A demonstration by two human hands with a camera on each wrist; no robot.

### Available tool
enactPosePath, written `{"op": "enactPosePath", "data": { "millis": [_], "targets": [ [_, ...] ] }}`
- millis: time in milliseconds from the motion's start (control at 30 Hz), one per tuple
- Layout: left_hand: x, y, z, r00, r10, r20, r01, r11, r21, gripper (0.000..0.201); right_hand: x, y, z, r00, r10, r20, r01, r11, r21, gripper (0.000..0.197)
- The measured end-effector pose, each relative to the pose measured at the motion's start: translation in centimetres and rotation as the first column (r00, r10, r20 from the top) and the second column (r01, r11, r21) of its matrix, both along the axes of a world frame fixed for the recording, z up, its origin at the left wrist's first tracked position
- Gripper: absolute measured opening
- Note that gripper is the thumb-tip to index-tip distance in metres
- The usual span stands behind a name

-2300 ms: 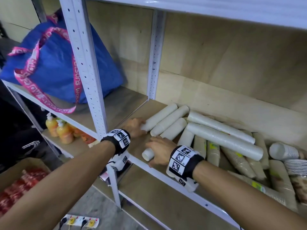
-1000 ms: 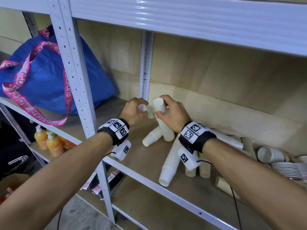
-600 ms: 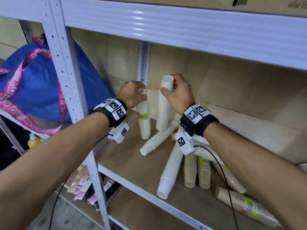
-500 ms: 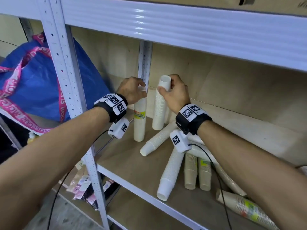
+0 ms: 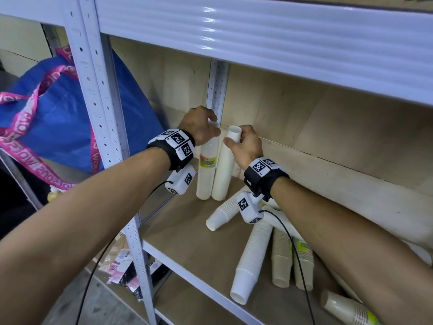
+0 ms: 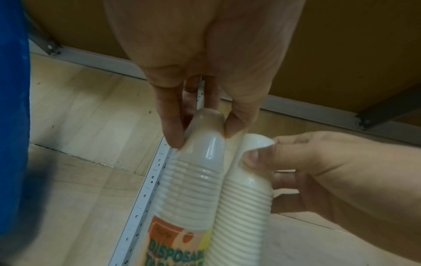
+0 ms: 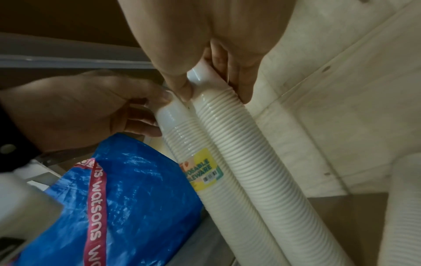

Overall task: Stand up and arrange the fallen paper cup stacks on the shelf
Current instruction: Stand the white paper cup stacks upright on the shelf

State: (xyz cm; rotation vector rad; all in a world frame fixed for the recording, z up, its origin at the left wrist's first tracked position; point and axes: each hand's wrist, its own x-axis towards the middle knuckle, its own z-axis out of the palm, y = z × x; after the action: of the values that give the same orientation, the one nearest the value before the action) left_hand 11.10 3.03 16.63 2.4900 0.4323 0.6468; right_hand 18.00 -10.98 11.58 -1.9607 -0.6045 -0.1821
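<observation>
Two white paper cup stacks stand upright side by side at the shelf's back left corner: a labelled stack (image 5: 207, 170) (image 6: 196, 180) (image 7: 182, 136) and a plain stack (image 5: 223, 170) (image 6: 246, 189) (image 7: 239, 144). My left hand (image 5: 201, 127) (image 6: 205, 129) pinches the top of the labelled one. My right hand (image 5: 243, 146) (image 7: 212, 86) grips the top of the plain one. Fallen white stacks (image 5: 225, 213) (image 5: 251, 259) lie on the shelf board (image 5: 187, 242) under my right wrist. Tan stacks (image 5: 281, 259) lie further right.
A blue bag with pink straps (image 5: 58, 118) (image 7: 136, 189) fills the bay to the left. The white front post (image 5: 103, 113) rises beside my left forearm and a back post (image 5: 216, 90) stands behind the upright stacks. The upper shelf beam (image 5: 257, 31) hangs overhead.
Both stacks were lifted from lying to upright. In the last half second they came together and now touch side by side; both hands stay on their tops.
</observation>
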Motion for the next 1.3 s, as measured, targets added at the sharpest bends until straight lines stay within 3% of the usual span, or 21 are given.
{"op": "enactPosePath", "data": {
  "millis": [267,567,733,867,967,1033,1167,1300],
  "targets": [
    [1.3,0.4,-0.6,0.997,-0.061,-0.046,0.060,0.998,-0.018,0.038,1.6,0.1,-0.2,0.998,0.044,-0.035,-0.043,0.999,0.011,0.056],
    [2.3,0.6,-1.1,0.998,-0.046,-0.032,0.046,0.999,-0.001,0.039,2.6,0.0,0.6,0.995,0.100,-0.004,-0.100,0.992,-0.078,0.054],
    [2.4,0.7,-1.2,0.997,-0.065,-0.034,0.065,0.998,-0.022,0.041,2.9,-0.2,0.7,0.993,0.118,-0.006,-0.118,0.983,-0.140,0.070],
    [2.4,1.0,-1.2,0.998,-0.065,-0.015,0.064,0.997,-0.036,0.041,3.2,-0.6,1.0,0.984,0.177,-0.037,-0.180,0.975,-0.126,0.059],
    [2.3,0.9,-1.2,0.998,-0.064,-0.015,0.064,0.997,-0.036,0.039,3.2,-0.7,1.2,0.988,0.152,0.027,-0.146,0.977,-0.155,0.045],
    [2.3,0.8,-1.1,0.998,-0.065,-0.013,0.065,0.997,-0.036,0.038,3.0,-0.7,1.2,0.990,0.126,0.057,-0.115,0.979,-0.167,0.045],
    [2.3,0.9,-1.2,0.997,-0.074,-0.023,0.073,0.996,-0.050,0.041,2.8,-0.6,1.5,0.988,0.149,0.039,-0.139,0.971,-0.195,0.062],
    [2.2,1.0,-1.3,0.997,-0.081,-0.013,0.080,0.996,-0.047,0.041,2.8,-1.0,2.1,0.981,0.192,0.042,-0.174,0.950,-0.258,0.047]
  ]
}}
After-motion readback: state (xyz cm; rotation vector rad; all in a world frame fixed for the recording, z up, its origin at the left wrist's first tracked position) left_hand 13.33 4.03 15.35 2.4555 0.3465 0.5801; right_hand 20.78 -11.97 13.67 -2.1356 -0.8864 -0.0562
